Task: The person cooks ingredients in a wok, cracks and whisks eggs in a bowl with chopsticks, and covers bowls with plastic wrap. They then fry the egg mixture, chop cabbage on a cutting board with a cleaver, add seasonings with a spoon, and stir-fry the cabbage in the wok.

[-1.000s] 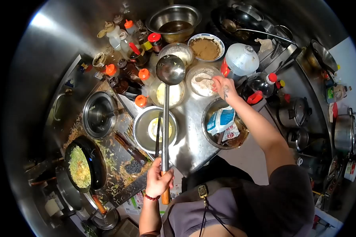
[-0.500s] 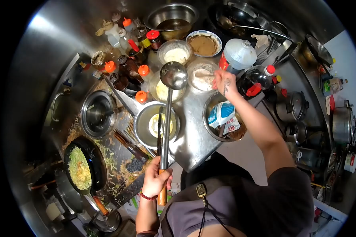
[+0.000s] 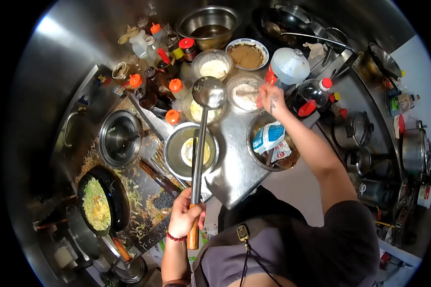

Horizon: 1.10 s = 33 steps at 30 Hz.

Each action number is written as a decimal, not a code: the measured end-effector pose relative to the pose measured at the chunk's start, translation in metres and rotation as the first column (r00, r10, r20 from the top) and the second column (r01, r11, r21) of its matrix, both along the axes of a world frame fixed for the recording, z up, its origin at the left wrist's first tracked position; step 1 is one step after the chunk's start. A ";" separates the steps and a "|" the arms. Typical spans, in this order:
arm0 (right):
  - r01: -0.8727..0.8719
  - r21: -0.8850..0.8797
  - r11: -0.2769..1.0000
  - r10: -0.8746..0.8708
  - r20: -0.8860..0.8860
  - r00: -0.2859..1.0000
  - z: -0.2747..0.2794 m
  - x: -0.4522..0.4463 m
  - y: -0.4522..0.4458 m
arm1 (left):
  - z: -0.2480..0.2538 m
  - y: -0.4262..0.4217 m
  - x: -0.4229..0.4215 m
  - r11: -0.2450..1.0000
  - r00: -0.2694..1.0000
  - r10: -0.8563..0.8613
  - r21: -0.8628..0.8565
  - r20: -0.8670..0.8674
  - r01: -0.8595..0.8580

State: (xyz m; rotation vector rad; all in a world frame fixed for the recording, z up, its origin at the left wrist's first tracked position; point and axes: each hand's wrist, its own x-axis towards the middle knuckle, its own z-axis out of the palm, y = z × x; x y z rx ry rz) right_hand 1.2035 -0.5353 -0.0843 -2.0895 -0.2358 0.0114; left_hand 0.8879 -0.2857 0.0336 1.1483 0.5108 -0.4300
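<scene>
My left hand (image 3: 186, 214) is closed around the wooden handle of a long metal ladle (image 3: 209, 93). The ladle's bowl hangs above the small bowls, and its shaft crosses over a steel bowl (image 3: 171, 158) with yellowish liquid inside. A thin dark stick (image 3: 194, 146) runs close along the shaft; whether my hand holds it too is unclear. At the rim of a bowl of white powder (image 3: 244, 101), my right hand (image 3: 272, 99) has its fingers pinched together on what looks like a powder-coated spoon (image 3: 247, 89), partly hidden by the fingers.
Squeeze bottles with orange caps (image 3: 176, 86) and jars crowd the left. A pan of shredded cabbage and egg (image 3: 96, 203) sits lower left. On the right are a basin with a blue packet (image 3: 269, 137), a large plastic jug (image 3: 290, 66) and a dark bottle (image 3: 316, 95).
My left hand and the ladle have shifted slightly left, bringing the shaft nearer the thin dark stick. My right hand stays at the powder bowl with almost no movement.
</scene>
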 end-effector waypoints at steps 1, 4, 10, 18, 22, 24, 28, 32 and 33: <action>-0.020 -0.026 0.999 0.017 -0.097 0.995 -0.002 0.000 0.003 | 0.001 0.000 0.000 1.000 1.000 0.001 0.006 0.002 -0.001; 0.121 0.204 0.972 -0.036 -0.376 0.926 -0.015 -0.004 0.006 | 0.009 -0.003 0.002 0.997 0.999 0.027 0.077 -0.028 -0.025; 0.037 0.362 0.931 0.066 -0.267 0.962 0.041 -0.025 -0.002 | 0.013 0.001 0.001 0.997 0.999 -0.021 0.067 -0.041 0.024; 0.070 0.214 0.974 0.013 -0.363 0.932 -0.016 -0.005 0.004 | 0.014 -0.004 0.004 1.000 1.000 0.000 0.024 -0.025 0.001; 0.222 0.375 0.900 -0.053 -0.412 0.910 0.006 -0.010 -0.007 | 0.014 -0.002 0.001 0.999 1.000 0.002 0.032 -0.029 -0.001; 0.087 0.361 0.929 0.020 -0.283 0.959 0.038 -0.015 0.003 | 0.012 -0.003 0.003 0.996 0.999 -0.011 0.089 -0.052 0.016; -0.107 -0.044 0.993 0.114 0.185 0.976 0.058 -0.014 0.033 | 0.011 -0.003 0.003 0.991 0.994 0.106 -0.074 -0.030 -0.108; -0.357 -0.467 0.809 0.506 0.243 0.828 0.013 -0.006 0.058 | 0.013 -0.003 0.004 0.991 0.993 0.120 0.056 0.006 -0.120; -0.357 -0.563 0.745 0.555 0.227 0.800 0.007 -0.010 0.066 | 0.012 -0.002 0.004 0.989 0.993 0.120 0.088 0.012 -0.121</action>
